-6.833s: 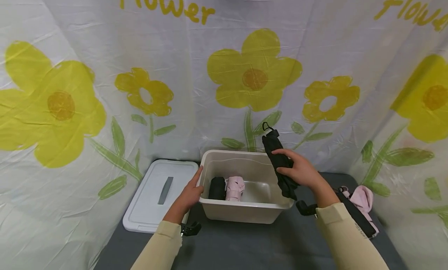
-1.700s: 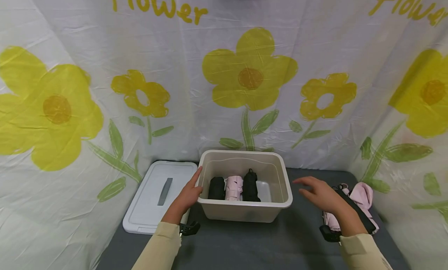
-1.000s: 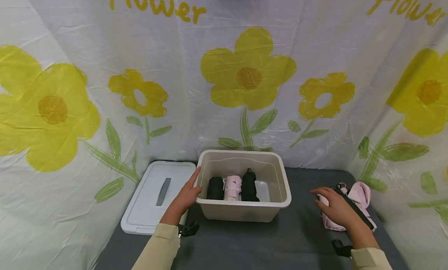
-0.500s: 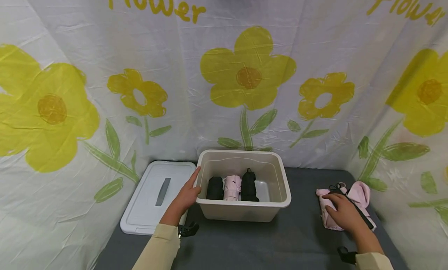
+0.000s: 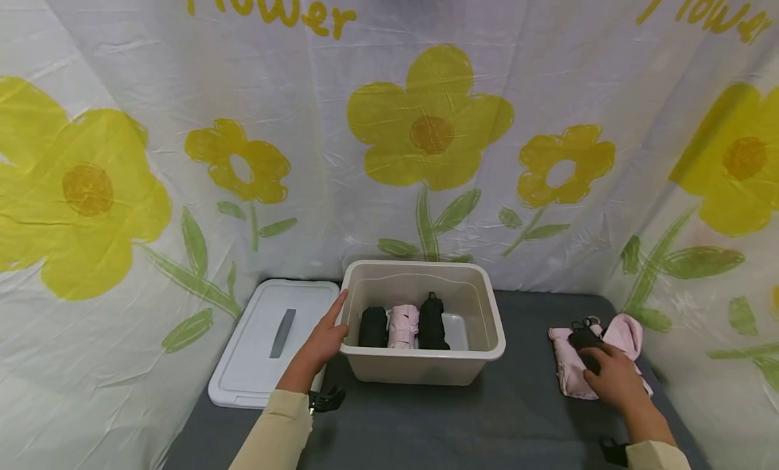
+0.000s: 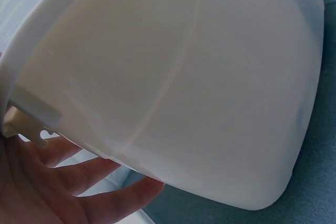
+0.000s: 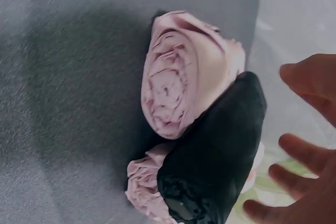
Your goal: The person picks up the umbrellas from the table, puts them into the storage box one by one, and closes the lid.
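My left hand (image 5: 322, 345) rests against the left side of a beige storage bin (image 5: 426, 353), its fingers (image 6: 121, 203) extended along the outer wall in the left wrist view. Inside the bin lie a black folded umbrella (image 5: 373, 326), a pink one (image 5: 404, 326) and another black umbrella (image 5: 431, 324), side by side. At the right, my right hand (image 5: 615, 379) hovers over a black folded umbrella (image 7: 215, 150) with fingers spread apart from it. That umbrella leans on a pink umbrella (image 7: 173, 87), with more pink fabric (image 7: 144, 187) beside it.
A white lid (image 5: 249, 351) with a grey handle (image 5: 282, 333) lies left of the bin. Everything stands on a dark grey tabletop (image 5: 450, 423). Behind it hangs a white curtain (image 5: 328, 206) printed with yellow flowers.
The black umbrella once in my right hand now lies in the bin, right of the pink one. My right hand has moved right, over the remaining umbrellas. My left hand has stayed at the bin.
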Motion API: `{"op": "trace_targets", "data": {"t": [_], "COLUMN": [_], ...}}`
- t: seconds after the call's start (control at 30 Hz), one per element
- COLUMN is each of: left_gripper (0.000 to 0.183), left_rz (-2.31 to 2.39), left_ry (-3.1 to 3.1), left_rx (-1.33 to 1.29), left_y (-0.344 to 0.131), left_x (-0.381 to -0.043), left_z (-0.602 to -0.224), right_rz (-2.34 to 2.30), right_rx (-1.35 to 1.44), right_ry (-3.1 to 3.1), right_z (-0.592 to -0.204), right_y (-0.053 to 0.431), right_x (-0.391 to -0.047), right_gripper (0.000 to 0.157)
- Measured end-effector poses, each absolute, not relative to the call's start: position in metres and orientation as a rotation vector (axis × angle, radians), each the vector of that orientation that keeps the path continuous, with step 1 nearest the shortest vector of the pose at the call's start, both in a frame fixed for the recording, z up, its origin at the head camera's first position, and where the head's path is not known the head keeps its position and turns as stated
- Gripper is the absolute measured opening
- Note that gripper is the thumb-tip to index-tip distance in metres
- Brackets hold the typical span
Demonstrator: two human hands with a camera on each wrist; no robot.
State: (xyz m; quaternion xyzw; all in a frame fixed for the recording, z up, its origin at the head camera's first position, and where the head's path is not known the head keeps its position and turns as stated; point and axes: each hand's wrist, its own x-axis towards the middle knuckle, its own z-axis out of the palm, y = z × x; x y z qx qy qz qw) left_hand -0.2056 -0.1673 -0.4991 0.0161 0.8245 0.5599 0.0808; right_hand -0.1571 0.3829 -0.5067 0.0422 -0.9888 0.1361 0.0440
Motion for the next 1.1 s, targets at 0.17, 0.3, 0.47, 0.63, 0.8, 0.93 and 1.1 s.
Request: {"op": "trace_targets", "data": {"t": [0.17,0.3,0.47,0.63,0.8,0.93,1.1], "left_gripper": [0.079,0.080,0.080,0.080,0.080,0.079,0.079], "left_rz": [1.676,1.674,1.690,1.686,1.678,1.678,1.679], "left_ry": [2.462,2.465,2.450,2.450,2.446,2.449,2.450], "left_rx": [0.052,0.048,0.038,0.035,0.034,0.031,0.025], "left_y": [-0.168,-0.169,-0.169,-0.168,-0.167,-0.167,-0.167], "left_x": [-0.205,-0.204,-0.205,-0.205,-0.205,-0.204,-0.204], "left_z": [-0.499,-0.498,-0.498,-0.499,-0.498,-0.496,-0.497], "right_rz": [0.385,0.414,0.398,0.364,0.288,0.213,0.188], "right_rx": [0.034,-0.056,-0.089,-0.091,-0.051,-0.015,-0.052], "right_ry": [-3.118,-3.195,-3.242,-3.269,-3.312,-3.320,-3.380], "right_z": [-0.511,-0.514,-0.519,-0.523,-0.526,-0.523,-0.518], "right_y": [0.389,0.393,0.396,0.396,0.396,0.393,0.390], "right_x": [-0.156,-0.156,-0.157,-0.160,-0.162,-0.166,-0.175], "right_gripper": [0.043,0.047,0.049,0.047,0.042,0.039,0.040]}}
